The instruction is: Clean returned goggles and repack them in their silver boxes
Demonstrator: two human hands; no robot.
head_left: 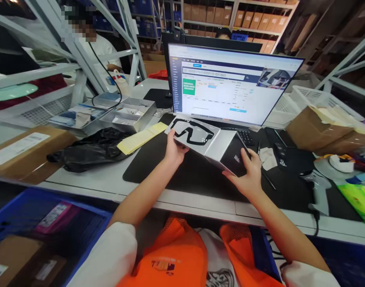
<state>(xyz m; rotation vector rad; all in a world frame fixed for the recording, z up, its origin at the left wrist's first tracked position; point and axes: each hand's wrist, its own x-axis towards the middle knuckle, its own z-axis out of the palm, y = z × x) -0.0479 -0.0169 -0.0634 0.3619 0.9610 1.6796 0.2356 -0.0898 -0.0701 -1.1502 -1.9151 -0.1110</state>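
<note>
Between my two hands, above the black desk mat [182, 175], is a slim white and silver box [214, 145] with a picture of goggles on its top and a black end panel. My left hand [175, 149] grips its left end, thumb on top and fingers underneath. At the black end, my right hand [250, 173] has its thumb and fingers closed around the box's edges. The box is tilted, and its underside is hidden from me. Yellow paper sheets [142, 137] lie left of the box, partly on the mat.
A monitor [218, 87] stands behind the box, with a keyboard [245, 137] below it. To the right are a barcode scanner [319, 191] and an open carton [320, 127]. A black plastic bag [87, 151] and a cardboard box [30, 151] lie left. Another person [103, 52] sits beyond the frame.
</note>
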